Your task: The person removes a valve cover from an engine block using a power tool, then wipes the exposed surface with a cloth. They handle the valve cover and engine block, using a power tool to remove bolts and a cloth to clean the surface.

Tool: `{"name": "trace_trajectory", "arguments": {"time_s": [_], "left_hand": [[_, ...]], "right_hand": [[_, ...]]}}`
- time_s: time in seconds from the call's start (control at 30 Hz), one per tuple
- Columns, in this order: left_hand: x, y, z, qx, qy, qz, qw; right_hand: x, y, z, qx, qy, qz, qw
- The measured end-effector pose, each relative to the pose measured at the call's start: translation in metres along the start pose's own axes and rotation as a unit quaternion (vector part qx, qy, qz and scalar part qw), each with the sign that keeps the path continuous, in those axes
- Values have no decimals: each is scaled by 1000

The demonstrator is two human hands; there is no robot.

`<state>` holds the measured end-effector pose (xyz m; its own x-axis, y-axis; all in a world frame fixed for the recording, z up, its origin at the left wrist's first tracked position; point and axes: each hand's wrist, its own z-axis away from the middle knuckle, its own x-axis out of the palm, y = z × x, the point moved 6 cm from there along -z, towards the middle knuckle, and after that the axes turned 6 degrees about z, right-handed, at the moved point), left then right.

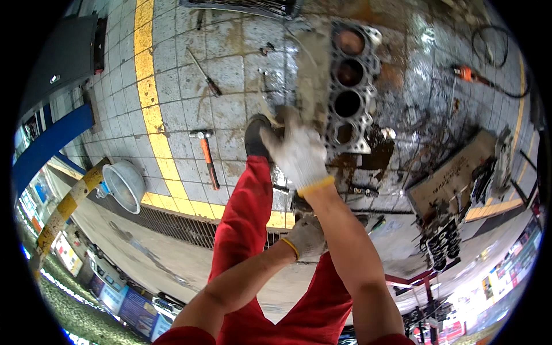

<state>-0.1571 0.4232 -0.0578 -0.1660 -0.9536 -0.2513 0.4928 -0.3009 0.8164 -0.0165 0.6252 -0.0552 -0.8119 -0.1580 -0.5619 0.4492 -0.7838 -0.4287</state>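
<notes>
- The floor [230,109] is grey square tile, stained and wet in patches, with a broad yellow stripe [150,98] running down it and turning along a metal drain grate [172,224].
- An engine block [348,86] lies on the tiles, dirty, its row of four round bores facing up; dark oily stains spread on the floor just beside its near end.
- A hammer [207,158] with an orange handle lies on the tiles left of the block, close to the yellow stripe; farther up lies a screwdriver [206,73], well apart from the block.
- A pale metal basin [123,184] sits tilted at the left, past the stripe.
- At the right a flat board [454,178] carries dark engine parts, and an orange power tool [467,73] with a black cable lies farther up on the wet tiles.
- The person wears red trousers [244,218] and a dark shoe [256,135] planted next to the block.
- The right hand [299,152], in a dirty white work glove with a yellow cuff, reaches out with the arm nearly straight and rests against the near end of the block, fingers spread; I cannot tell whether it grips anything.
- The left hand [307,237], gloved the same, is held low near the knee with the elbow bent, fingers curled in; what it closes on, if anything, is hidden.
</notes>
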Motion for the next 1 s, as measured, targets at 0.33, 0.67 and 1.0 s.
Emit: {"name": "trace_trajectory", "arguments": {"time_s": [0.33, 0.67, 1.0], "left_hand": [[-108, -23, 2, -42, 15, 91, 995], [-171, -44, -2, -65, 68, 189, 978], [-169, -40, 4, -47, 77, 134, 987]], "right_hand": [[100, -45, -313, -25, 187, 375, 908], [110, -91, -370, 62, 37, 393, 917], [78, -113, -281, -22, 21, 270, 962]]}}
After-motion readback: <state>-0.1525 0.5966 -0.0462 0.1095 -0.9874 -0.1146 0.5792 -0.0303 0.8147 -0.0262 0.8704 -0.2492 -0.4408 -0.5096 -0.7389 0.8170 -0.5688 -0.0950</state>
